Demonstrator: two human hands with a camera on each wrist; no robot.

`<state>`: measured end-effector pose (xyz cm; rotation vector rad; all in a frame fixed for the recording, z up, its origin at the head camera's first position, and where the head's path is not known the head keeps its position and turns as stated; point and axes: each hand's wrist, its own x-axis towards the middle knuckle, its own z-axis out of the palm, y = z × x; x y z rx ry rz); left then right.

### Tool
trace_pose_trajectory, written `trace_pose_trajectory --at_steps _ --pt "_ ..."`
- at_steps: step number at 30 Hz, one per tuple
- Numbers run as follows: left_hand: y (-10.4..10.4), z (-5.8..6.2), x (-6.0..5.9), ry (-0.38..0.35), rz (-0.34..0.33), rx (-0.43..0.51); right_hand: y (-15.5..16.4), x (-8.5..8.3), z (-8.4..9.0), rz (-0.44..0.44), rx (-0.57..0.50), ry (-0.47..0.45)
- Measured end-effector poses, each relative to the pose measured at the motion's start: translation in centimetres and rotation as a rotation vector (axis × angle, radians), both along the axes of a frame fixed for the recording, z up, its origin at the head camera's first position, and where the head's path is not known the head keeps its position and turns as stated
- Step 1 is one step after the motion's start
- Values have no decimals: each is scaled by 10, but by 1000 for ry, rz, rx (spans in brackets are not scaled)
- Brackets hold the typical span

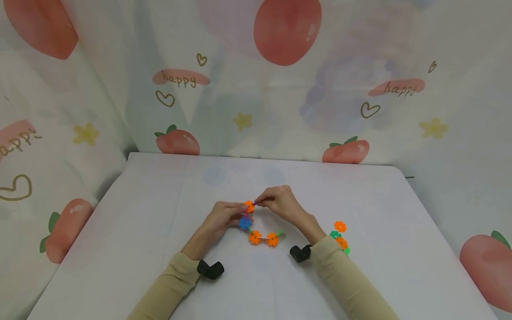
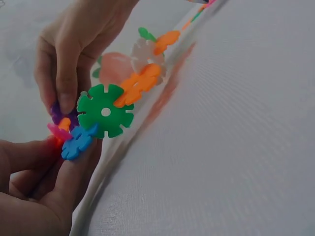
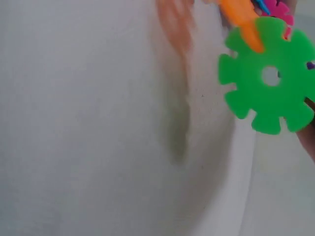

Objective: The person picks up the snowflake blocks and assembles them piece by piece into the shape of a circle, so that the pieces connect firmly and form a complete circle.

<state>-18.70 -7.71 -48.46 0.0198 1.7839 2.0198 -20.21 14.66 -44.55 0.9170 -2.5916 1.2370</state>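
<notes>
A chain of notched plastic snowflake discs hangs in a curve between the two hands over the table. My left hand (image 1: 218,218) pinches its upper end near an orange disc (image 1: 249,206) and a blue disc (image 1: 245,222). From the other side, the right hand (image 1: 283,202) pinches a purple disc (image 2: 57,114) against that orange disc, close to a pink one (image 2: 59,131). Further along come a green disc (image 2: 93,118), an orange disc (image 2: 140,84), a white one (image 2: 142,51) and another orange one (image 2: 168,41). The chain's green end disc (image 3: 268,110) looms large in the right wrist view.
Beyond the right forearm, loose orange (image 1: 340,226) and green discs (image 1: 335,234) lie in a small group on the white-covered table (image 1: 160,200). Black wrist cameras (image 1: 210,270) stick out from both cuffs. A printed cloth backdrop (image 1: 272,111) stands behind the table's far edge.
</notes>
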Motion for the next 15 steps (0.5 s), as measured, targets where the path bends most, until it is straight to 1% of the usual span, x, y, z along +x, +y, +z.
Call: trace_pose_trajectory --at_steps 3,6,11,13,15 --pt "1 0 0 -11 20 0 -2 -2 0 35 4 27" --pt "1 2 0 -14 29 10 -3 -4 0 44 7 21" --pt "4 8 -2 27 31 89 1 -6 4 13 -29 -40" --pt "4 11 -3 36 34 92 6 -6 7 -3 -21 -55" --pt "4 12 -3 26 44 70 13 -6 10 -25 4 -56"
